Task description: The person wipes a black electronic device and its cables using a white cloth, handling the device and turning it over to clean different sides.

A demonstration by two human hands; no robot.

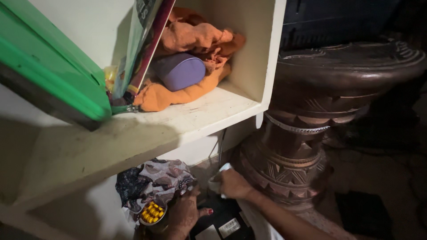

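We record a white shelf unit (133, 133) with a scuffed board and an upright side panel (271, 58); the compartment below it lies in shadow. On the board: a crumpled orange cloth (195, 35), a rounded purple pouch (180, 71), and a leaning book or folder (142, 40). A green panel (49, 66) slants across the upper left. To the right we note a dark carved wooden pedestal (307, 133) with zigzag bands. Patterned fabric (155, 180) sits in the lower compartment. The floor (378, 178) is dim; the light falls mostly on the shelf.
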